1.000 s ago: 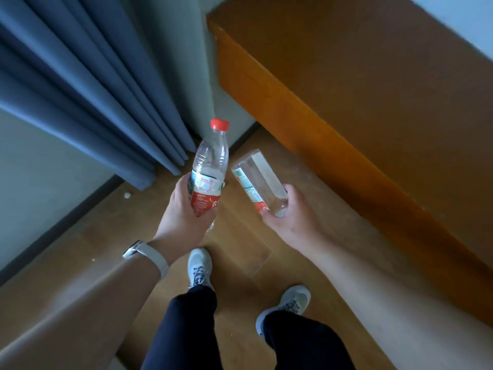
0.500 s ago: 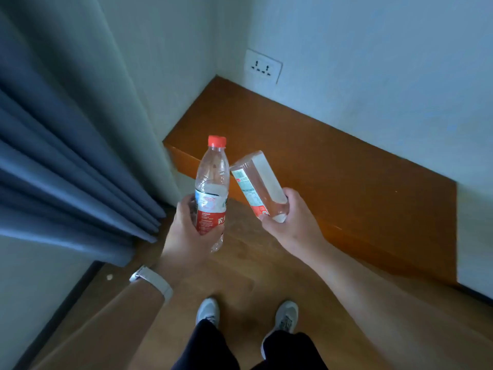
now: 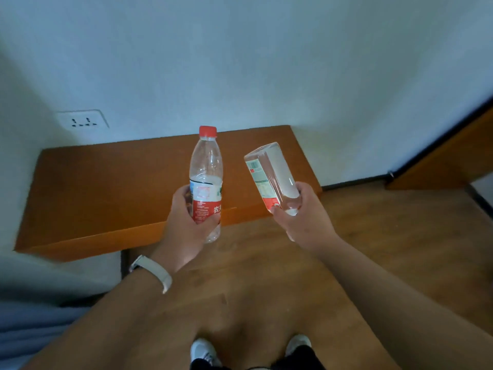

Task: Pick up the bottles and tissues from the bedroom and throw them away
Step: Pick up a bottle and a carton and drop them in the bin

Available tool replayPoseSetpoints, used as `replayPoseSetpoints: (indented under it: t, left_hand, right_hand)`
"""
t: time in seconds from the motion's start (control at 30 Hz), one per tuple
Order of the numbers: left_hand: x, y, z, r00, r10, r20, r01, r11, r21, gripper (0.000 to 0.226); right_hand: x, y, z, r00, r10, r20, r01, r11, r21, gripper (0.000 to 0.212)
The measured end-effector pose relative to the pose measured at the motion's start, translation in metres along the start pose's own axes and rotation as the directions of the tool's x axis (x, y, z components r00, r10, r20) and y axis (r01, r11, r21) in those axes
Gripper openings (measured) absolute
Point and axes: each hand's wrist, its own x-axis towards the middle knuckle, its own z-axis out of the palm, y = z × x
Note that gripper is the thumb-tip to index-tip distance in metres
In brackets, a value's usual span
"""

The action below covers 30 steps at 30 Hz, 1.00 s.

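Your left hand point(image 3: 186, 225) is wrapped around a clear plastic bottle point(image 3: 206, 180). The bottle stands upright, round and see-through, with a red cap point(image 3: 207, 131) and a red and white label. Your right hand point(image 3: 301, 217) grips a second clear bottle point(image 3: 270, 174) near its lower end. This one looks boxy with flat sides, and it tilts up and to the left. The two bottles are apart, side by side in the air. Behind them is a smooth orange wooden ledge point(image 3: 106, 188). A white band point(image 3: 154, 273) sits on your left wrist.
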Motion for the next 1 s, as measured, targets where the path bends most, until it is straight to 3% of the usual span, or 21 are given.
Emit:
replayPoseSetpoints:
  t: [0.43, 0.73, 1.0]
  left_hand:
    - [-0.036, 0.129, 0.255, 0.910, 0.199, 0.363, -0.221, 0.975, 0.021, 0.084]
    - [-0.082, 0.187, 0.411, 0.829, 0.294, 0.475, -0.339, 0.941, 0.009, 0.081]
    - [-0.100, 0.223, 0.501, 0.738, 0.359, 0.571, -0.435, 0.900, -0.004, 0.079]
  right_hand:
    - [-0.068, 0.159, -0.222, 0.920, 0.188, -0.345, -0.157, 0.981, 0.117, 0.056]
    - [-0.117, 0.266, -0.336, 0.821, 0.289, -0.492, -0.227, 0.957, 0.184, 0.060]
    - [-0.151, 0.330, -0.396, 0.689, 0.400, -0.605, -0.282, 0.916, 0.284, 0.060]
